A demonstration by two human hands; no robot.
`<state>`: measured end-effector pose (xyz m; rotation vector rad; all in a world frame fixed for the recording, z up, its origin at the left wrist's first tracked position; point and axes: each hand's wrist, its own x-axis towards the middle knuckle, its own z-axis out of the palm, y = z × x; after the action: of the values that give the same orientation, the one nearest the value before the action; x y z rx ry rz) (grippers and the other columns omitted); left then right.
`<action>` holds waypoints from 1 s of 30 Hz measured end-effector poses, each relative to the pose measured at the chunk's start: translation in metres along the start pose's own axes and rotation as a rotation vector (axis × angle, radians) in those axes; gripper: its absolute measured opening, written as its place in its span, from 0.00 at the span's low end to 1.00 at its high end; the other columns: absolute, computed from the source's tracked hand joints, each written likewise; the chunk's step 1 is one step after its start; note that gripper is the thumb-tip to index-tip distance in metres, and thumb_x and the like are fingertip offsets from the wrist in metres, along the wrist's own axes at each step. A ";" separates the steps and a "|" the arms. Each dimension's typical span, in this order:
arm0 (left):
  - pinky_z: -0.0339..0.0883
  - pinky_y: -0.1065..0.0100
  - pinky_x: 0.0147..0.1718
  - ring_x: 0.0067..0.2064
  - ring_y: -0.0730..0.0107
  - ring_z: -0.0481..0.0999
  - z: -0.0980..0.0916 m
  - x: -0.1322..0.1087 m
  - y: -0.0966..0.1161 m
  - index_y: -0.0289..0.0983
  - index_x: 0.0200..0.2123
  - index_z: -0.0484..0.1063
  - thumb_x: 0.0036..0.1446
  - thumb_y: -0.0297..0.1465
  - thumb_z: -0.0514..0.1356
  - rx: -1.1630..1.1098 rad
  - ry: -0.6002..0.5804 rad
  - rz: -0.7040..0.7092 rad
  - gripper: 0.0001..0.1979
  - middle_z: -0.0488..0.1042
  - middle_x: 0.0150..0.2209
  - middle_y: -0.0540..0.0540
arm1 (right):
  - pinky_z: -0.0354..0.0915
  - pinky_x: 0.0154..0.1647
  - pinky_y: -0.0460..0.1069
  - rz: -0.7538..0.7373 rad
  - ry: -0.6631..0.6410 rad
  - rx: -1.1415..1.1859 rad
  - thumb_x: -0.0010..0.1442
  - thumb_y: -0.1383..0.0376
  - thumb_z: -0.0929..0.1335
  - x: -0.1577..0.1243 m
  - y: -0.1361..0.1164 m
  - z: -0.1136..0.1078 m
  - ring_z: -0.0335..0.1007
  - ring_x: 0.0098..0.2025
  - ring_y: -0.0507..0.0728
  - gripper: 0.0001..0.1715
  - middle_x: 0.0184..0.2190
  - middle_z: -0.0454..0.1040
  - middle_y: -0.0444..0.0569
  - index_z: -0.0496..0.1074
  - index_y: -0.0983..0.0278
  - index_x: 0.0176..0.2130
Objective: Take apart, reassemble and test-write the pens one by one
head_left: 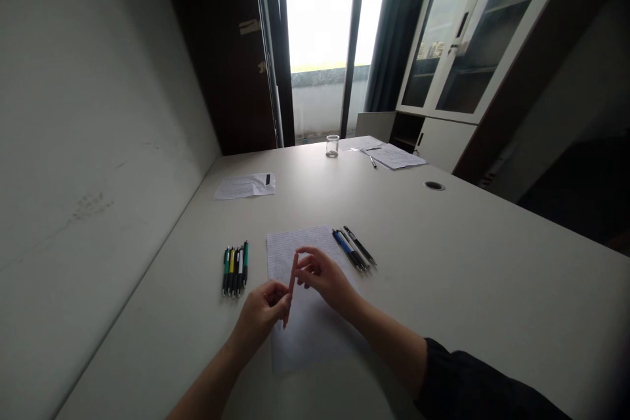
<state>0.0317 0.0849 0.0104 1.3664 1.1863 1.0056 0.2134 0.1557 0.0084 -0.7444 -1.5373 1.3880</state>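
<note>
A slim reddish pen (293,273) is held up over a lined sheet of paper (315,341). My left hand (263,312) pinches its lower part between thumb and fingers. At the upper end, my right hand (322,275) has its fingertips closed on the pen, with the index finger at the top. Several pens with green, yellow, white and black barrels (235,270) lie side by side left of the paper. Blue and dark pens (350,251) lie at the paper's upper right edge.
A clear glass jar (332,146) stands near the table's far edge, beside stacked papers (394,156) and another pen (373,161). Another sheet (245,186) lies at the far left by the wall. A round cable hole (434,186) is at the right.
</note>
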 end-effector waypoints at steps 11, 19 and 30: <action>0.61 0.72 0.26 0.27 0.72 0.68 0.000 0.001 0.001 0.33 0.36 0.74 0.59 0.40 0.62 0.029 0.010 -0.011 0.14 0.72 0.27 0.48 | 0.70 0.29 0.49 0.025 -0.027 0.074 0.59 0.62 0.71 -0.002 -0.002 0.005 0.75 0.29 0.54 0.21 0.33 0.77 0.45 0.67 0.59 0.51; 0.58 0.73 0.25 0.26 0.74 0.65 -0.001 0.002 -0.003 0.33 0.37 0.74 0.59 0.41 0.63 -0.003 0.002 -0.010 0.15 0.71 0.26 0.49 | 0.68 0.30 0.49 0.011 -0.038 0.069 0.56 0.64 0.73 -0.003 0.006 0.007 0.71 0.29 0.52 0.27 0.32 0.75 0.43 0.65 0.58 0.54; 0.58 0.73 0.25 0.25 0.73 0.65 -0.001 0.002 0.000 0.32 0.37 0.75 0.58 0.42 0.63 0.029 0.009 -0.018 0.17 0.71 0.26 0.49 | 0.67 0.29 0.48 0.011 -0.032 0.045 0.57 0.63 0.72 -0.003 0.006 0.006 0.68 0.27 0.51 0.28 0.34 0.74 0.43 0.63 0.57 0.55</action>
<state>0.0314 0.0873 0.0105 1.3731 1.2220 0.9859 0.2083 0.1510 0.0025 -0.7071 -1.5239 1.4440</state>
